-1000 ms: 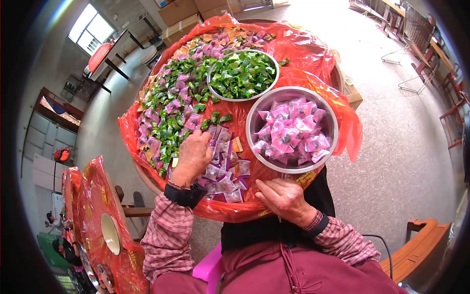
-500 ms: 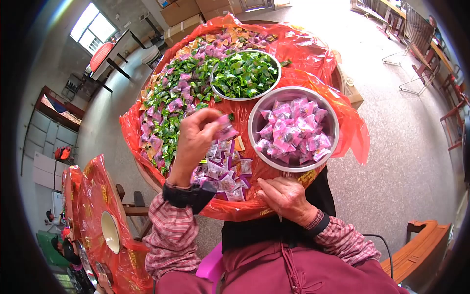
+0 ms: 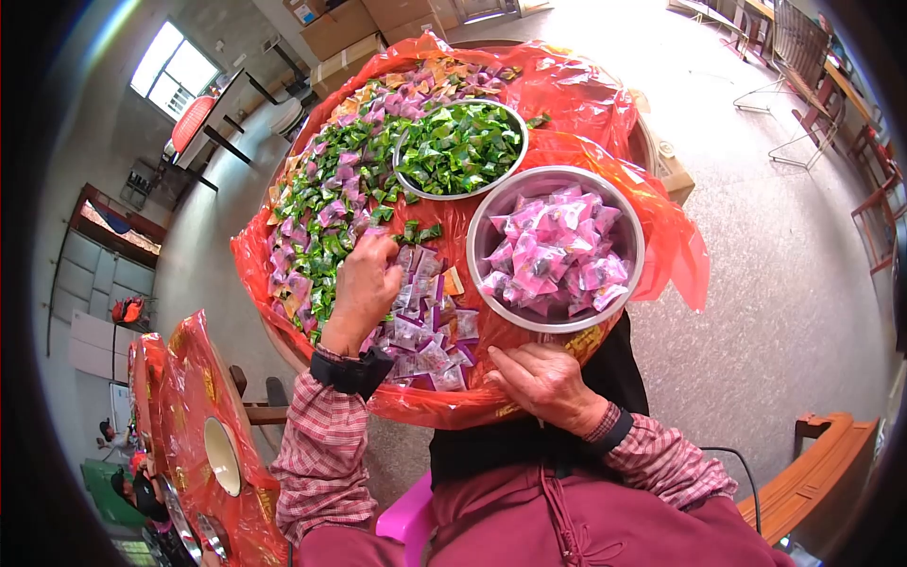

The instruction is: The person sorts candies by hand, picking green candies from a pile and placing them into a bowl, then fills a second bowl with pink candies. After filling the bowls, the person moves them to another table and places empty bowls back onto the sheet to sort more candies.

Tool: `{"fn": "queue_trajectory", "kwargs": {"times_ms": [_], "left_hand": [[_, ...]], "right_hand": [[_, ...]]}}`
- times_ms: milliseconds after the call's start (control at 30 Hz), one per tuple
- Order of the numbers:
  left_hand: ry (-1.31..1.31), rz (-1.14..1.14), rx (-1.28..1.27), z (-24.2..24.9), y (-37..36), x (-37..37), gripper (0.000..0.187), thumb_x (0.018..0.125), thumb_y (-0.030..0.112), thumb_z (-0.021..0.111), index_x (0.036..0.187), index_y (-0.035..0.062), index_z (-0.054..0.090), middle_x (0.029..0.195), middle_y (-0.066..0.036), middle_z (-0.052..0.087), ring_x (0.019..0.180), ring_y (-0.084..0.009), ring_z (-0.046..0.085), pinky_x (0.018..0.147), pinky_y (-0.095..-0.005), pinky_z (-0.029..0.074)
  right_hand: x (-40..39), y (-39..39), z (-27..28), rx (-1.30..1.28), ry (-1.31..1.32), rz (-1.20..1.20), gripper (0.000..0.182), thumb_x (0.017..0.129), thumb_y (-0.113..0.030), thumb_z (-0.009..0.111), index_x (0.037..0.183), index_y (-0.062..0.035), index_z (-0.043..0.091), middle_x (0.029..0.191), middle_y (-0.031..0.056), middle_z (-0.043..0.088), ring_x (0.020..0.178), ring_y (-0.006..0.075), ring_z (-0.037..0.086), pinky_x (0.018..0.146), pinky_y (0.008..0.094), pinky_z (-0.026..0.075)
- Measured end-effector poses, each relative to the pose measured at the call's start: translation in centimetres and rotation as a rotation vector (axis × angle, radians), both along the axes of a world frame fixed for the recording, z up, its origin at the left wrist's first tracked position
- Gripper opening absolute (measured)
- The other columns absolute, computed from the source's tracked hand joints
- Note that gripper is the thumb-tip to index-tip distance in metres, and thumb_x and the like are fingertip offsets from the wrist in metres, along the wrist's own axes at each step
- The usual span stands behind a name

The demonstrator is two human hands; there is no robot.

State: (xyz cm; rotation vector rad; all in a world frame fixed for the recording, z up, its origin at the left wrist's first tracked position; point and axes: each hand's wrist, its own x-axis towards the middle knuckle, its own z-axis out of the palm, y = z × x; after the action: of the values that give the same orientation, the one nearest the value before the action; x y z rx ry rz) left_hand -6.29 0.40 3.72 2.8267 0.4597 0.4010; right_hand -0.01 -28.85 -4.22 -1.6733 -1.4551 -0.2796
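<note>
My left hand [image 3: 364, 288] reaches into a heap of small wrapped packets, its fingers curled together and pointing down. A pink packet [image 3: 374, 231] shows at the fingertips; whether they grip it is hidden. Green packets [image 3: 324, 255] lie left of this hand, and clear-and-purple packets [image 3: 427, 359] to its right. My right hand [image 3: 551, 383] rests on the red plastic at the near table edge, fingers extended and holding nothing visible. Just beyond it stands a metal bowl [image 3: 635, 269] of pink packets [image 3: 553, 248]. Behind that is a second metal bowl [image 3: 522, 154] with green packets [image 3: 461, 146].
Red plastic sheeting [image 3: 576, 90] covers the round table. At lower left, another red-covered table [image 3: 184, 378] holds a pale bowl [image 3: 222, 456], with people [image 3: 142, 491] beside it. Cardboard boxes [image 3: 350, 33] stand behind; a wooden bench [image 3: 812, 482] is at lower right.
My left hand has moved left and down into the heap from above the purple packets, where it held up a pink packet. My right hand has stayed at the table edge.
</note>
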Motion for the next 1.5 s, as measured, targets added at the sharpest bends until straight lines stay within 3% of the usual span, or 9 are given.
{"fn": "queue_trajectory", "kwargs": {"times_ms": [133,300,600,667,733,800,933,1133,1500], "left_hand": [[0.167,0.027,0.215,-3.0,0.6,-0.8,0.022,0.081,0.009,0.064,0.102,0.0033,0.064,0.098,-0.019,0.063,0.093,-0.0433,0.063,0.083,-0.051,0.052],[0.229,0.07,0.242,-3.5,1.3,0.0,0.013,0.082,0.007,0.062,0.095,0.0053,0.064,0.096,-0.019,0.064,0.092,-0.042,0.067,0.082,-0.0523,0.055],[-0.042,0.125,0.022,0.1,1.0,-0.5,0.018,0.087,0.012,0.062,0.101,0.0022,0.067,0.097,-0.02,0.069,0.092,-0.0427,0.066,0.081,-0.0508,0.053],[-0.08,0.124,-0.053,2.2,-0.6,0.4,0.019,0.089,0.013,0.066,0.105,0.0017,0.069,0.09,-0.015,0.07,0.081,-0.0314,0.069,0.072,-0.0423,0.053],[-0.093,0.06,-0.518,4.6,-3.7,1.9,0.018,0.093,0.0,0.062,0.11,0.0006,0.069,0.087,-0.003,0.068,0.078,-0.0078,0.063,0.067,-0.0243,0.05],[-0.127,-0.113,-0.689,4.5,-5.8,3.2,0.02,0.097,-0.001,0.061,0.116,-0.0003,0.067,0.092,0.0,0.066,0.082,-0.0046,0.061,0.067,-0.0206,0.049],[-0.18,-0.209,-0.884,3.4,-6.5,6.0,0.022,0.099,0.005,0.063,0.12,0.0003,0.064,0.097,-0.002,0.067,0.082,-0.0065,0.064,0.072,-0.0226,0.054],[-0.375,0.188,-0.989,-0.5,0.1,7.3,0.028,0.095,0.014,0.071,0.117,-0.0004,0.061,0.094,-0.008,0.07,0.069,-0.0124,0.067,0.062,-0.0257,0.056],[-0.293,0.468,-1.524,-5.3,3.2,12.8,0.021,0.091,0.015,0.07,0.105,0.0006,0.065,0.092,-0.012,0.072,0.074,-0.0341,0.076,0.064,-0.0441,0.065]], "right_hand": [[0.0,0.1,0.2,-0.013,-0.006,-0.005,0.031,0.086,-0.012,0.077,0.112,0.0034,0.069,0.089,0.0118,0.071,0.077,0.0251,0.07,0.067,0.0352,0.056],[-0.1,0.1,0.1,-0.007,0.003,-0.006,0.032,0.085,-0.012,0.078,0.112,0.0032,0.069,0.088,0.0113,0.071,0.076,0.0252,0.07,0.067,0.035,0.057],[0.0,0.0,0.0,-0.01,-0.002,-0.007,0.032,0.086,-0.012,0.077,0.112,0.0034,0.069,0.089,0.0115,0.071,0.077,0.025,0.07,0.067,0.035,0.057],[0.0,0.1,-0.1,-0.002,-0.005,-0.008,0.032,0.086,-0.011,0.077,0.113,0.0033,0.068,0.09,0.0115,0.071,0.077,0.025,0.07,0.067,0.0352,0.057],[-0.1,0.1,-0.1,0.006,-0.006,-0.004,0.033,0.086,-0.011,0.077,0.114,0.0033,0.068,0.09,0.0116,0.071,0.077,0.025,0.07,0.067,0.0353,0.057],[0.0,0.0,0.0,-0.001,-0.006,0.002,0.035,0.086,-0.011,0.077,0.116,0.0031,0.067,0.091,0.0116,0.072,0.076,0.0252,0.071,0.067,0.0353,0.057],[0.0,0.1,-0.3,0.005,0.007,0.006,0.035,0.086,-0.012,0.077,0.117,0.0027,0.067,0.091,0.0115,0.072,0.077,0.0252,0.071,0.067,0.035,0.057],[0.2,0.0,-0.2,0.035,-0.018,0.013,0.032,0.089,-0.016,0.074,0.113,0.0045,0.066,0.086,0.0083,0.065,0.076,0.0213,0.066,0.068,0.0345,0.054],[0.4,0.2,0.3,-0.012,-0.024,0.016,0.033,0.089,-0.016,0.074,0.114,0.0041,0.067,0.091,0.0084,0.069,0.078,0.0213,0.067,0.068,0.0335,0.053]]}}
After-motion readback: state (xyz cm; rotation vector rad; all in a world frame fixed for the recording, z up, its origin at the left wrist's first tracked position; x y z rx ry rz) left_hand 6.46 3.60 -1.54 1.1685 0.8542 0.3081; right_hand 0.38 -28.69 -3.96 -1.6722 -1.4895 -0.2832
